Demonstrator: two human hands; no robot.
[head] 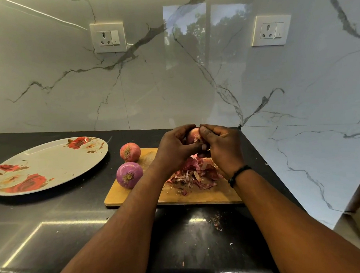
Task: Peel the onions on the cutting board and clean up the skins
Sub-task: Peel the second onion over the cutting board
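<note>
Rose-patterned plate [51,164], purple onion [129,177]

Three onions show: one unpeeled onion [130,152] and one peeled purple onion [129,175] on the single cutting board [124,196], and a third onion [192,134] held between two hands. There is one heap of skins [195,174] and one flowered plate [49,164]; two wall sockets, the left socket [108,37] and the right socket [271,30], sit on the wall

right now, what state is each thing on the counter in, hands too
left hand: grips the held onion
right hand: pinches skin on it
held onion: above the board, partly peeled
pinkish onion: at board's far edge, papery skin on
purple onion: on board's left edge, looks peeled
skins: piled on board
cutting board: flat on counter
floral plate: holds nothing
</note>
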